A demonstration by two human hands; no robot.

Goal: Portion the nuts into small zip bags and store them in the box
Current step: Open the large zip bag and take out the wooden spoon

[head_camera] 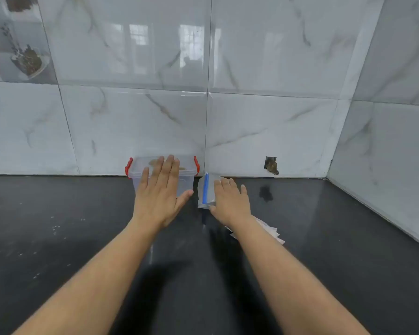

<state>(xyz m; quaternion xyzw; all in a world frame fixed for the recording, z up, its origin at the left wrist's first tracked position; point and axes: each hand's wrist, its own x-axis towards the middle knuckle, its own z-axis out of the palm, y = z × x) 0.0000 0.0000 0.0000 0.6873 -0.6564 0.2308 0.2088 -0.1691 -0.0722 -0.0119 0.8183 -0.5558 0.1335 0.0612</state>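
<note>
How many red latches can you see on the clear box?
2. One red latch sits at the left end of the clear box and one red latch at its right end. The left hand covers part of the box, so more may be hidden.
</note>
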